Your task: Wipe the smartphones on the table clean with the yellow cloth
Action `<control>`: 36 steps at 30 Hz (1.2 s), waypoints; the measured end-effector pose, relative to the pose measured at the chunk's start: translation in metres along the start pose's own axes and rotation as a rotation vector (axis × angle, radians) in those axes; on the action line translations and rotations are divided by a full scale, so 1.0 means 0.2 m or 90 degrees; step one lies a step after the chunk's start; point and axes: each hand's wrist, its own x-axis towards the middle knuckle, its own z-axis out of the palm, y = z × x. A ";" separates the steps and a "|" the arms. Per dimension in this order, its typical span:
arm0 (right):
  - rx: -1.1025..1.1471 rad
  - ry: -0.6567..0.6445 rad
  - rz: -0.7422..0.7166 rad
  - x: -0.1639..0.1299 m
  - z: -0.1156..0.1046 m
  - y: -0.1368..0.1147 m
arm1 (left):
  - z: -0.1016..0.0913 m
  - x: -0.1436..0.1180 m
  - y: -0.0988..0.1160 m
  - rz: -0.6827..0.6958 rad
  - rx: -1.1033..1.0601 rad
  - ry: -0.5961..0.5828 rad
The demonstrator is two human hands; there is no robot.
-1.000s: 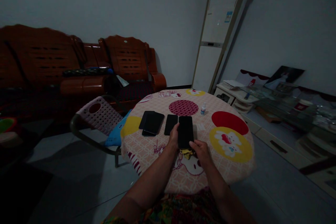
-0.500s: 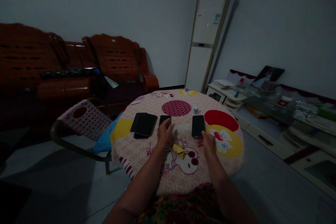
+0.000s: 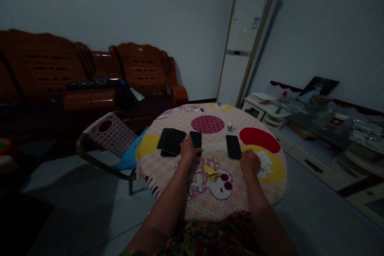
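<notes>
My left hand (image 3: 188, 151) lies over the lower left edge of a black phone (image 3: 196, 139), its fingers apart and the thumb spread out to the right. Its fingertips reach the right side of overlapping flat black devices (image 3: 172, 141); whether they press on them is unclear. My right hand (image 3: 251, 163) is curled on the cloth beside the lower right corner of another black phone (image 3: 233, 146), and nothing shows in it. Between my forearms lies a crumpled yellow cloth (image 3: 211, 172). Behind the right phone stands a small white bottle (image 3: 229, 125).
A patterned cloth covers the round table (image 3: 210, 208). At the left stands a woven chair (image 3: 114, 134) with a blue cushion (image 3: 132, 156); wooden seats (image 3: 141, 64) line the wall. A tall air conditioner (image 3: 237, 56) is behind, and a cluttered low cabinet (image 3: 303, 156) runs along the right.
My left hand has shifted left off the phone's middle toward the overlapping black devices. My right hand has moved right, away from the other phone's lower edge, and curled. The view has turned slightly left.
</notes>
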 end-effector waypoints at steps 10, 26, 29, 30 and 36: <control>0.027 -0.279 -0.441 -0.46 0.06 -0.31 | 0.05 0.04 -0.02 -0.190 -0.474 -0.001; 0.216 -0.014 -0.263 -0.14 0.09 -0.26 | 0.07 -0.16 0.16 -0.136 -1.184 -0.427; 0.200 0.034 -0.268 -0.07 0.07 -0.29 | 0.07 -0.22 0.20 -0.116 -1.190 -0.512; 0.193 0.041 -0.278 -0.06 0.06 -0.30 | 0.07 -0.23 0.21 -0.119 -1.182 -0.531; 0.162 0.038 -0.316 0.01 0.07 -0.35 | 0.10 -0.26 0.24 -0.196 -1.176 -0.579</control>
